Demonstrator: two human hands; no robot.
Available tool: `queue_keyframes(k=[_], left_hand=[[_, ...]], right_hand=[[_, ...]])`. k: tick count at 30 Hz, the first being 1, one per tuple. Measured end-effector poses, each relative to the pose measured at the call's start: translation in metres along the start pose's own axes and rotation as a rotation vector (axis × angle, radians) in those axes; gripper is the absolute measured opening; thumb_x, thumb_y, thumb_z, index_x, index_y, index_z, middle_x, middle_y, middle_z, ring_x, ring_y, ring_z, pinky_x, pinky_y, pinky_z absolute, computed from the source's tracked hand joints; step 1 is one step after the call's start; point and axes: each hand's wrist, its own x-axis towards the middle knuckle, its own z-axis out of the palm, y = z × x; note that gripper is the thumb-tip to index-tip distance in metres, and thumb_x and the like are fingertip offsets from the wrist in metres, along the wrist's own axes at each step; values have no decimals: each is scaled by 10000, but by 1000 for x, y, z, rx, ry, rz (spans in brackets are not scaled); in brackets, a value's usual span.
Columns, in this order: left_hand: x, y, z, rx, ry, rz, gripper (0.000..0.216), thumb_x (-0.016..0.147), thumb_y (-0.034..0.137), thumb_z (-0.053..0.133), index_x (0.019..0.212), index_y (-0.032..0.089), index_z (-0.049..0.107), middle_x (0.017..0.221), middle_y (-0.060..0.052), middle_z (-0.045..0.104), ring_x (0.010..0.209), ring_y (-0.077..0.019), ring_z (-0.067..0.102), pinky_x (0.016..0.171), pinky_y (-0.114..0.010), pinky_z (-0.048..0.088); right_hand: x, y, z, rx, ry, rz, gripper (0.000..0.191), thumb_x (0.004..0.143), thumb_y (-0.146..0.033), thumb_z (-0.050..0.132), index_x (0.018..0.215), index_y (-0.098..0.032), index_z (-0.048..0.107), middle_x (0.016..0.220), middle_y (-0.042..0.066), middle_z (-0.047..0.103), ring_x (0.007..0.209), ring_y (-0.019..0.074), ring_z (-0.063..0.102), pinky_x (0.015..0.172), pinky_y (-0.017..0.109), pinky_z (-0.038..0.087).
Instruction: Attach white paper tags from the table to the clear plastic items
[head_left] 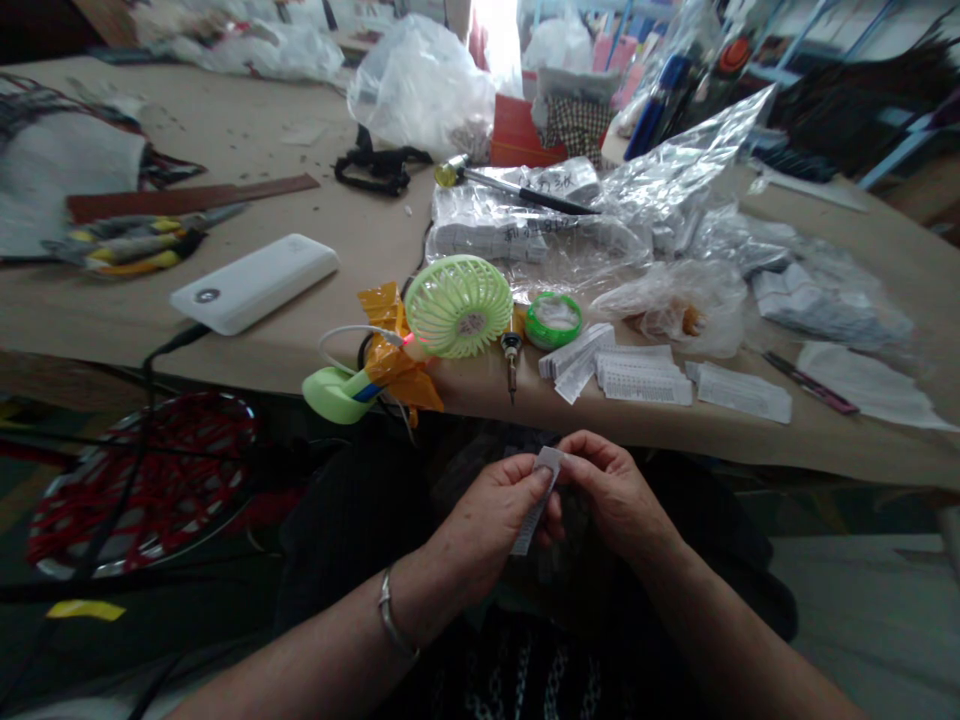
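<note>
Over my lap, in front of the table edge, my left hand (504, 505) pinches a narrow white printed label strip (531, 515) between thumb and fingers. My right hand (611, 485) meets the strip's top end, thumb and forefinger closed at its corner. Whether that pinch has a separate small piece in it is hidden. On the table just beyond lie several stacks of similar printed labels (645, 376), some fanned out. To their left sit a green round tub (553, 320) with whitish content and a slim tool with a metal tip (511, 360), pointing towards me.
A green fan (459, 308) with orange tape stands at the table edge, beside a white power bank (255, 283) with a cable. Pliers (150, 243), a hammer (517, 190), clear plastic bags (540, 235) and scissors (810, 383) lie around. A red-strapped round seat (150, 480) is lower left.
</note>
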Motion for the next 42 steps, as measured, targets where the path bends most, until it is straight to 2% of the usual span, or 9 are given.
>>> queue_keyframes(k=[4,7,13,18,26,32,42], left_hand=[[0,2,0,56,40,20,245,817,374,527,706,157,539,590,16,530,503,-85,482,515,-210,373],[0,4,-4,191,105,113,241,815,345,531,677,149,559,608,6,549,562,-96,488,570,-219,385],[-2,11,-19,499,242,305,186,816,285,523,764,144,632,694,-2,588,667,-133,510,611,-233,396],[-2,23,-26,624,329,427,166,825,264,531,846,156,655,776,-12,655,723,-139,569,662,-225,430],[6,35,-35,841,392,589,180,851,238,490,753,175,627,668,16,624,608,-105,554,587,-198,408],[9,40,-40,989,445,633,198,855,231,475,742,174,626,655,12,625,591,-104,546,564,-202,383],[14,45,-42,1066,421,660,244,877,261,441,715,169,599,627,8,594,573,-104,519,555,-211,357]], right_hand=[[4,3,2,-52,44,-44,175,752,-323,661,722,-177,570,553,-56,560,442,75,497,459,199,405],[8,3,6,-98,76,-108,150,736,-299,672,707,-176,591,585,-52,559,504,75,499,517,203,412],[21,2,20,-156,84,-179,120,735,-272,661,690,-174,607,620,-48,563,591,81,511,596,203,415],[32,8,30,-119,105,-229,119,733,-279,660,704,-178,603,614,-49,566,576,81,505,586,205,407],[38,2,45,-109,149,-289,123,743,-292,636,736,-179,587,568,-50,548,532,85,496,542,213,396],[44,3,51,-112,174,-323,132,749,-309,631,741,-185,585,586,-48,555,529,91,514,529,218,423],[47,-1,53,-135,218,-371,122,763,-307,614,742,-191,586,596,-49,565,528,89,525,529,216,442]])
